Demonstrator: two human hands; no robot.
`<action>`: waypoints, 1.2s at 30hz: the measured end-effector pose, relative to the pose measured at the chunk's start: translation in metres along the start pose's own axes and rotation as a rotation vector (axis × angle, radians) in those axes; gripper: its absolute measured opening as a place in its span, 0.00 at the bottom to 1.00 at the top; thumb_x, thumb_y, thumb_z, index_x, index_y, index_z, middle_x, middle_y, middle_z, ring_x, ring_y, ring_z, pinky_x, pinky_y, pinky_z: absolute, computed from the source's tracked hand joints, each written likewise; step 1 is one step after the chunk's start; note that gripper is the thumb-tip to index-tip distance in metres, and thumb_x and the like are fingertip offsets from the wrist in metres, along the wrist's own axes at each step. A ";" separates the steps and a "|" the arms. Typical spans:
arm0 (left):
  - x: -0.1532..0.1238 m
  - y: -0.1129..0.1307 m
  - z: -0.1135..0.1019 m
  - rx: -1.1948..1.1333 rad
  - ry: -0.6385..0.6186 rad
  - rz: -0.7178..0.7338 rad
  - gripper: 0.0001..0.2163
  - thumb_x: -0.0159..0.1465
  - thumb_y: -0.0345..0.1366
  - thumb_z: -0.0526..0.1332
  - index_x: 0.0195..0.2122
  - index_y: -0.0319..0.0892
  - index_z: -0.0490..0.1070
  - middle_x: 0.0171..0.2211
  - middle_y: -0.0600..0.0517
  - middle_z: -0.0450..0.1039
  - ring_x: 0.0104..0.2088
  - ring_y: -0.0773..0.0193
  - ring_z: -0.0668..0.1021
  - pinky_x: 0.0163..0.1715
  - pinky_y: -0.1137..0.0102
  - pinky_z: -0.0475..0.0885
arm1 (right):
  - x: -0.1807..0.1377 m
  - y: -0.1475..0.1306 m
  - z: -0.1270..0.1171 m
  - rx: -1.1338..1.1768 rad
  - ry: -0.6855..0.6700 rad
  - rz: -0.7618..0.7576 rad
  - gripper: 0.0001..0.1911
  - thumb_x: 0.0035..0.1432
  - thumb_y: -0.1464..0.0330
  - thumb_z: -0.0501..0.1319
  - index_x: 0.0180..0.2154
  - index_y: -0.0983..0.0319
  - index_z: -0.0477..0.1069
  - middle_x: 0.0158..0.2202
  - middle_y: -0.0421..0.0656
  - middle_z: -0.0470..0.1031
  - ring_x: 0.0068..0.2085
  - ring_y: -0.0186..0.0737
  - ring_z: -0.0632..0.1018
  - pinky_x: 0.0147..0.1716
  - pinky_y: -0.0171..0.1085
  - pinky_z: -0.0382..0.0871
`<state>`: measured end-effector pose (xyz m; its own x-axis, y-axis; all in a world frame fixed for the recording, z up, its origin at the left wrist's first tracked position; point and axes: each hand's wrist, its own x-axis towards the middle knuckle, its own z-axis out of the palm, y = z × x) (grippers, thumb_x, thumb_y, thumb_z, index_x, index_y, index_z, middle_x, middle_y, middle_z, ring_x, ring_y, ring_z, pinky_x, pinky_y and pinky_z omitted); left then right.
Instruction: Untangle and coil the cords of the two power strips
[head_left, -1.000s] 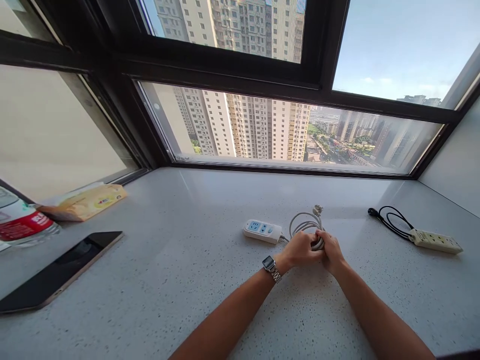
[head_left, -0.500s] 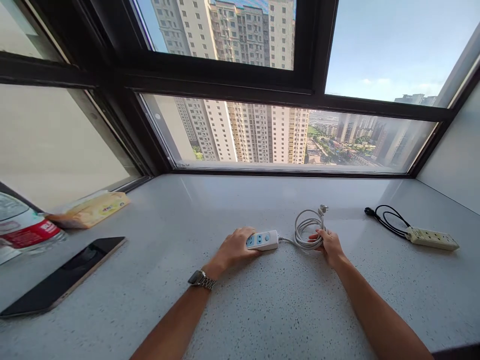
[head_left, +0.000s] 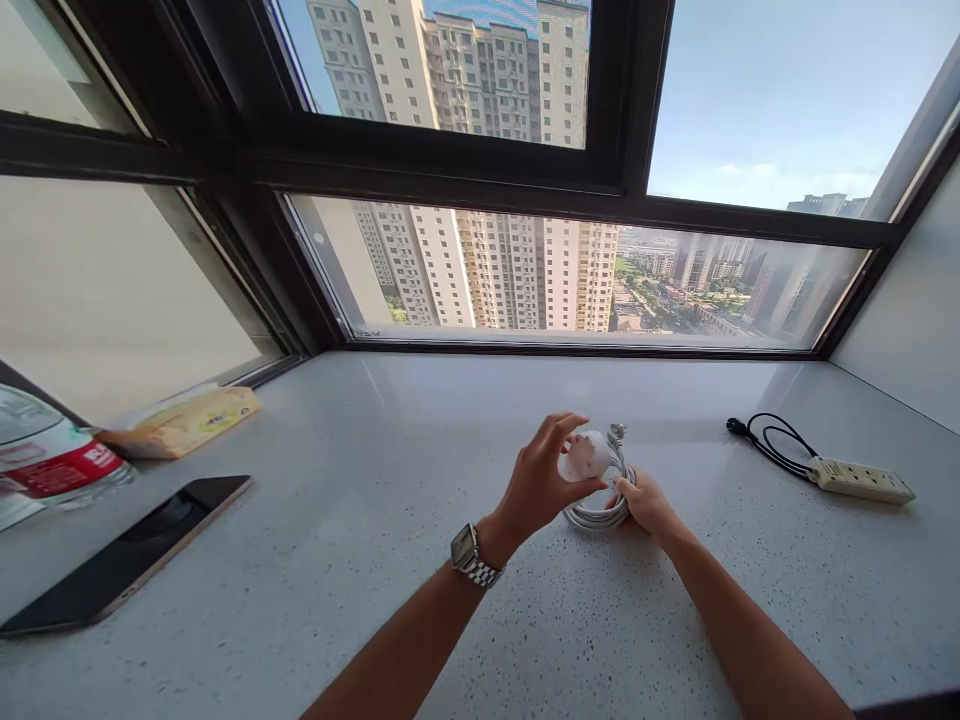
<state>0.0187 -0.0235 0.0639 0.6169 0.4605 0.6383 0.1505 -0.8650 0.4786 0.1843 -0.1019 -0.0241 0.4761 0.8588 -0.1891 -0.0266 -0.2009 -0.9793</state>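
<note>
On the pale speckled surface (head_left: 375, 560) under the window, the person's left hand (head_left: 541, 478) has the white power strip (head_left: 583, 456) lifted clear of the surface. Its fingers (head_left: 559, 428) are curled around the near end of the strip, with the thumb underneath. The right hand (head_left: 643, 503) lies low on the surface just to the right. Its fingers are closed on the near right side of the coiled white cord (head_left: 600, 512), pinning the loops together. The cord's plug (head_left: 616, 432) sticks up behind the strip, just beyond the left fingertips.

The risk, judging from this pose, lies in the coil. The right hand grips only one side, so the loops could spring open or slide apart if the strip is pulled or turned away from them. The strip is held by one end only, so it could slip from the left fingers and drop onto the coil. The short length of cord between strip and coil could also tug the loops out of shape.

The strip sits directly above the far part of the coil, between the two hands. Well to the right of the right hand lies a beige power strip (head_left: 862, 480) with a black cord (head_left: 772, 440). Far to the left of the left hand lie a dark tablet (head_left: 127, 555), a tissue pack (head_left: 184, 420) and a water bottle (head_left: 45, 460). The left wrist carries a wristwatch (head_left: 471, 555).
</note>
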 end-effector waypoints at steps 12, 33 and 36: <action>-0.033 -0.035 0.065 0.175 -0.375 -0.101 0.29 0.59 0.50 0.62 0.60 0.47 0.63 0.64 0.41 0.54 0.64 0.45 0.57 0.60 0.47 0.54 | -0.004 -0.004 -0.023 -0.649 0.420 -0.572 0.21 0.56 0.63 0.59 0.50 0.64 0.73 0.51 0.53 0.71 0.54 0.54 0.69 0.50 0.50 0.65; -0.066 -0.067 0.018 0.097 0.068 -0.115 0.10 0.62 0.33 0.53 0.33 0.39 0.74 0.29 0.49 0.77 0.31 0.63 0.76 0.32 0.70 0.71 | 0.058 -0.030 -0.095 -1.506 0.387 -0.434 0.23 0.61 0.67 0.57 0.58 0.61 0.65 0.64 0.51 0.57 0.65 0.57 0.53 0.61 0.56 0.48; -0.065 -0.064 0.020 0.133 0.041 -0.113 0.10 0.62 0.33 0.53 0.33 0.39 0.74 0.28 0.50 0.75 0.29 0.64 0.75 0.31 0.71 0.69 | 0.052 -0.028 -0.102 -1.382 0.504 -0.394 0.21 0.59 0.69 0.57 0.54 0.63 0.69 0.61 0.53 0.62 0.64 0.57 0.57 0.58 0.54 0.54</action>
<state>-0.0160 -0.0018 -0.0206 0.5590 0.5616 0.6100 0.3196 -0.8248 0.4665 0.2997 -0.0995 0.0010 0.5047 0.7732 0.3840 0.8512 -0.5198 -0.0722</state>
